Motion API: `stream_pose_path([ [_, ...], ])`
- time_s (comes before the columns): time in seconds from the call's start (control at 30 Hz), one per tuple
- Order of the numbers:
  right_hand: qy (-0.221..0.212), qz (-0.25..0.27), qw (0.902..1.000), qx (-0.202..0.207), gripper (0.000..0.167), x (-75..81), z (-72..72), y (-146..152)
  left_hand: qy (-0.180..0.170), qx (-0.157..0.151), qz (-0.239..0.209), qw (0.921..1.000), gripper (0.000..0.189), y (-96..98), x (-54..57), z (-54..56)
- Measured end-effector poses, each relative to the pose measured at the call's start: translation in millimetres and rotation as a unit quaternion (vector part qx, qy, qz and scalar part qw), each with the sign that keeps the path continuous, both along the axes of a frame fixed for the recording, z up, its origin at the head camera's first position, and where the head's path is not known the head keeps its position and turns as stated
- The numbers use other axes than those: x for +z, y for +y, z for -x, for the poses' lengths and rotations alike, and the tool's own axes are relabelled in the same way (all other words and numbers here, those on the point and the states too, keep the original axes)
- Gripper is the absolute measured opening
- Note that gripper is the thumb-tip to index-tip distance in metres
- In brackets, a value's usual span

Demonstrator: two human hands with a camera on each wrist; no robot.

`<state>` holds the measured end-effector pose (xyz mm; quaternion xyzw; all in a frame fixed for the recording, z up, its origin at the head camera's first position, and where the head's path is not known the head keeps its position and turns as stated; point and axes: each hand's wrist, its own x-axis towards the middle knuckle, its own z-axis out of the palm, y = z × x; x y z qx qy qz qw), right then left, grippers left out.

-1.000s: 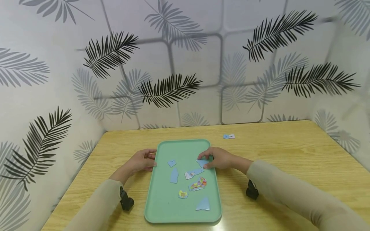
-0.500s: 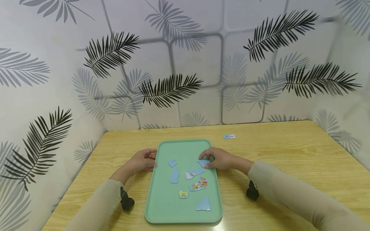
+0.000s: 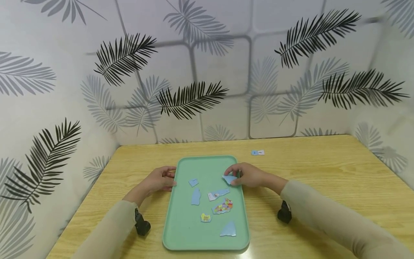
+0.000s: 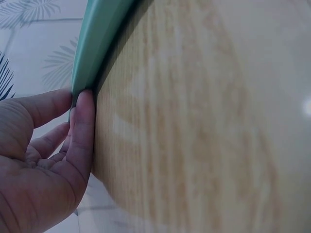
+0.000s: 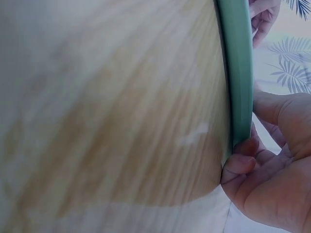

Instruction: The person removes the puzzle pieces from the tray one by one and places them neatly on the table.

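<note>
My left hand (image 3: 158, 180) holds the left rim of a green tray (image 3: 187, 233) in the head view, thumb at the rim. The left wrist view shows its thumb and fingers (image 4: 83, 116) against the tray's edge. Over the tray's right rim, my right hand (image 3: 250, 175) pinches a light blue jagged puzzle piece (image 3: 228, 179) between thumb and fingers; the piece tilts up slightly. The right wrist view hides that piece behind the tray wall; some right-hand fingers (image 5: 241, 165) rest by the rim.
Several jagged pieces lie on the tray: a blue-and-white one (image 3: 218, 194), a colourful one (image 3: 223, 206), a yellow one (image 3: 206, 217) and plain blue ones (image 3: 196, 197). Beyond the tray, a small blue-and-white piece (image 3: 257, 152) lies on the wooden table (image 3: 307, 162).
My right hand has shifted slightly up and to the right, and the blue puzzle piece it pinches has tilted up with it. The left hand stays at the tray's rim.
</note>
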<state>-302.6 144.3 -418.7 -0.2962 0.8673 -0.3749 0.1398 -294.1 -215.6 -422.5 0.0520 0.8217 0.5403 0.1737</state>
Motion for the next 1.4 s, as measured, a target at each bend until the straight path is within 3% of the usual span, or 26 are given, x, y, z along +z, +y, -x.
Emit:
stream_pose_path([
  [0.23, -0.017, 0.018, 0.9997, 0.009, 0.029, 3.1, 1.7, 5.9, 0.002, -0.008, 0.0, 1.0, 0.065, 1.4, 2.2, -1.3],
  [0.5, -0.026, 0.026, 0.9993, -0.011, 0.03, 8.6, 5.4, 14.8, 0.003, -0.004, 0.001, 1.0, 0.064, 1.9, 3.1, -0.8],
  [0.93, 0.011, 0.005, 0.9993, -0.036, 0.03, 6.7, 14.2, 42.1, 0.003, -0.002, 0.004, 1.0, 0.062, 1.9, 3.7, -1.7],
  [1.4, 0.048, 0.001, 0.9983, -0.033, 0.031, 3.0, 30.7, 81.8, 0.004, 0.004, 0.001, 1.0, 0.063, 2.0, 0.4, -1.5],
])
